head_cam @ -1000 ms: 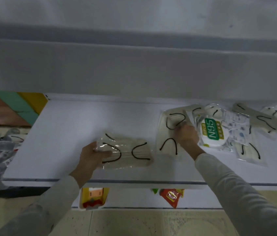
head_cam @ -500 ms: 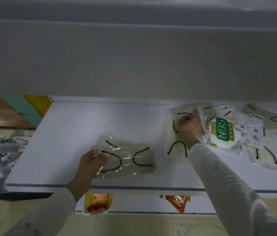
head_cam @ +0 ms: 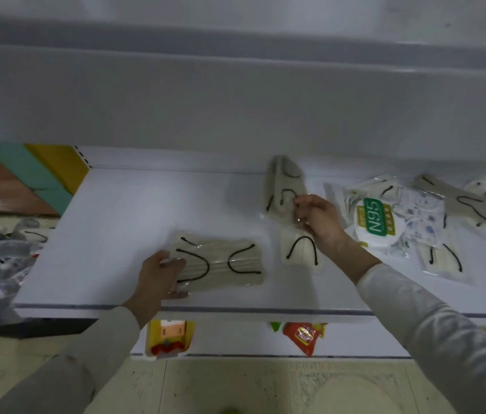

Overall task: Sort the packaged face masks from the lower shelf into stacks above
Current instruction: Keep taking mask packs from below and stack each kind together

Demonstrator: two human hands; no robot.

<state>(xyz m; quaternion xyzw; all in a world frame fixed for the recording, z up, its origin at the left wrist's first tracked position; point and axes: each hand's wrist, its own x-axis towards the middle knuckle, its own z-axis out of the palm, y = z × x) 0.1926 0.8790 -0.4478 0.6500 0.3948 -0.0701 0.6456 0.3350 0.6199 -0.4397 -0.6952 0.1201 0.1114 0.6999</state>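
Sorting step: one beige pack in transfer over the white shelf (head_cam: 110, 222).
The left hand (head_cam: 158, 276), grip curled round the end of a clear-wrapped stack of beige pleated masks with black loops (head_cam: 224, 264), holds it flat near the front edge. The right hand (head_cam: 319, 219) pinches a clear-wrapped beige mask pack (head_cam: 283, 186), raised and tilted toward the back edge, above another beige pack (head_cam: 300, 249) lying flat. A green-labelled N95 pack (head_cam: 376, 222) lies toward the right end. Next, likely: carry the pinched pack left and lay it square on the stack.
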